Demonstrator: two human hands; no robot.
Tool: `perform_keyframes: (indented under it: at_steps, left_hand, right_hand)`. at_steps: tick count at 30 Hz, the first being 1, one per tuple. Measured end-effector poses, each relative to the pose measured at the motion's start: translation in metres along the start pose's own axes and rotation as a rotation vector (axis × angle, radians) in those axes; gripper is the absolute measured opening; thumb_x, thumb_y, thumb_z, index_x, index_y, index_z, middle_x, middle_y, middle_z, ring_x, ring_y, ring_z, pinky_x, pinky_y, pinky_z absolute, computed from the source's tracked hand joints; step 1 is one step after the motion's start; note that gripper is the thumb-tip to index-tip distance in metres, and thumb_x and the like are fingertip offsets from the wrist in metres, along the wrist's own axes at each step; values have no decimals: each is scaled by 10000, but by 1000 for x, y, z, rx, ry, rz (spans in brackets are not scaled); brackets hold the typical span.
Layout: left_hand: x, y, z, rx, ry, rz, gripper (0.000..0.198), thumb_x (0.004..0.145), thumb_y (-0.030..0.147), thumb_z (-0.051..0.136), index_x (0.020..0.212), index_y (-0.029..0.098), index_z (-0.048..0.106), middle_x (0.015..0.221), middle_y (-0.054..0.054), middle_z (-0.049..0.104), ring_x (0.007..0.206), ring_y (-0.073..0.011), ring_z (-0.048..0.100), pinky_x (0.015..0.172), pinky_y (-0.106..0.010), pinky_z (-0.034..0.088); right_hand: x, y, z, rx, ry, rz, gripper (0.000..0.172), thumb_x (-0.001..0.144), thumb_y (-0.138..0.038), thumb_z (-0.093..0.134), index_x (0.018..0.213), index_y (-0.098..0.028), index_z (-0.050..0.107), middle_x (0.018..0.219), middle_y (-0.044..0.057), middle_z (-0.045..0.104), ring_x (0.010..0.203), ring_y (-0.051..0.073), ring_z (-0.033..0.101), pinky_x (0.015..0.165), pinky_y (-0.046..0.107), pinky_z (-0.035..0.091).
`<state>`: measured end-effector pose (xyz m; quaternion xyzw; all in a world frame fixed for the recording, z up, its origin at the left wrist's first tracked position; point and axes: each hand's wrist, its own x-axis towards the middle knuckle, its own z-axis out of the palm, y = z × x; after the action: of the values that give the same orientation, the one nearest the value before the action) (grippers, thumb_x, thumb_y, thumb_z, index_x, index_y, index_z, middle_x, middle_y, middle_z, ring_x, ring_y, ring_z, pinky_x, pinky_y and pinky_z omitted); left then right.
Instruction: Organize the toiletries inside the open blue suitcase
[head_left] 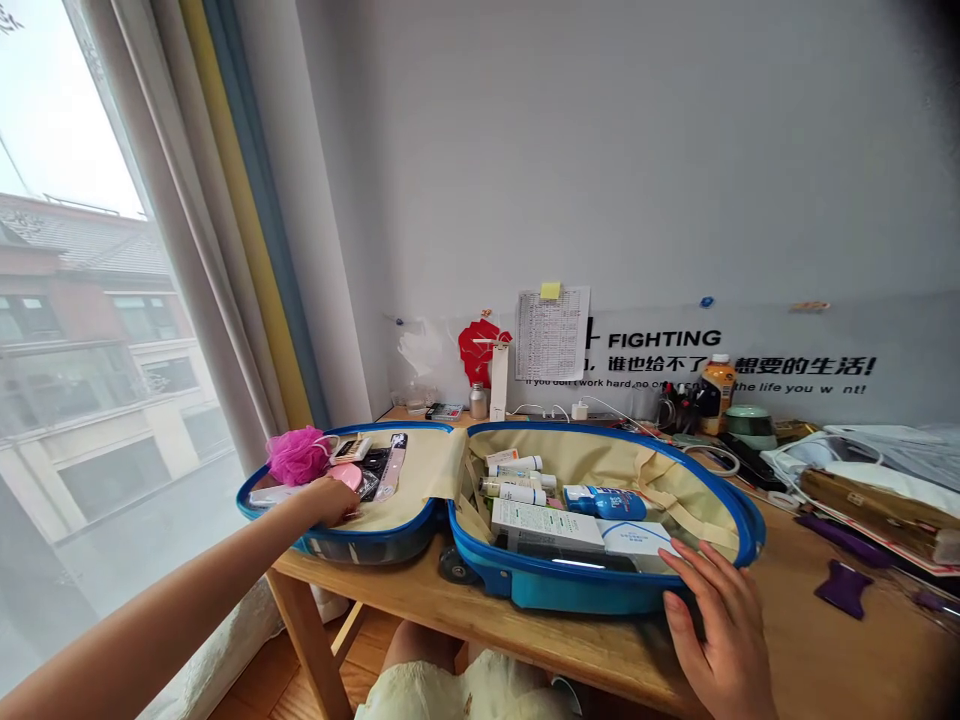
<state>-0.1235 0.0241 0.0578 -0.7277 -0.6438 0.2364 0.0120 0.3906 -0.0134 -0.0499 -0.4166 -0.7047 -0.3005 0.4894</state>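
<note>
An open blue suitcase [540, 590] lies across the wooden table, its two halves side by side. My left hand [334, 502] reaches into the left half, at a round pink item [346, 476]; its fingers are mostly hidden. Around it are a pink mesh sponge [296, 456], a small box [351, 450] and a flat black and pink packet [390, 468]. The right half holds white tubes [521, 494], a blue bottle [604, 502] and white boxes [547, 524]. My right hand [716, 610] rests by the right half's front rim, fingers spread, holding nothing.
Behind the suitcase stand a small jar [478, 401] and an orange bottle [718, 393]. Cables, a brown case [877, 505] and a purple item [843, 588] lie at the right. A window and curtains [225, 200] are at the left.
</note>
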Motion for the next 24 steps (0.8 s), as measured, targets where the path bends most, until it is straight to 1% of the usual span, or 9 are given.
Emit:
perform_keyframes:
  at_steps: [3,6,11,14,17,20,22,24]
  left_hand:
    - [-2,1,0,2,-5,16,197,762,262,528,895,207,663,1003,-112,712,962,-270,646,854,-374,471]
    - [-4,3,-2,-6,4,29,182,758,242,516,874,213,654,985,-91,711,958,-257,647,859,-357,467]
    - [-4,6,-6,-38,8,28,174,737,244,526,857,207,646,965,-91,709,950,-259,643,849,-361,472]
    - [-3,11,-8,-75,9,32,208,731,266,533,891,201,648,960,-89,709,910,-254,645,817,-360,485]
    - [-4,18,-13,-127,25,52,215,735,265,537,907,202,650,943,-74,711,862,-230,644,781,-330,488]
    - [-7,22,-29,-186,88,67,204,752,242,528,918,205,641,943,-54,707,855,-204,640,758,-291,479]
    - [-8,24,-49,-222,162,67,215,799,252,489,956,197,626,936,-49,698,842,-195,635,738,-281,476]
    - [-6,31,-74,-255,252,81,260,866,283,420,1023,185,603,943,-44,687,841,-187,629,740,-276,474]
  right_hand:
    - [0,0,-1,7,-14,-2,330,919,-332,410,1204,-221,533,1170,100,623,1194,285,528,1048,477,348]
    - [0,0,-1,16,-12,9,332,917,-331,402,1203,-232,538,1167,93,627,1202,282,526,1043,468,355]
    - [0,0,0,2,-5,16,320,910,-318,410,1190,-235,540,1164,91,627,1193,280,534,1037,468,361]
    - [0,-1,0,8,-2,8,325,912,-307,413,1203,-227,534,1159,97,625,1190,283,530,1038,474,357]
    - [1,-2,-1,8,-1,-1,326,921,-306,407,1213,-222,525,1158,101,620,1192,283,525,1033,473,358]
    - [2,-2,-1,-18,-6,-10,331,934,-325,385,1218,-221,519,1156,102,620,1194,282,524,1034,477,354]
    - [2,-2,-1,-16,6,-15,324,932,-322,390,1206,-215,524,1152,105,622,1195,283,523,1035,478,351]
    - [2,-2,0,-1,17,-14,317,926,-310,401,1200,-212,528,1150,106,622,1196,285,521,1034,476,353]
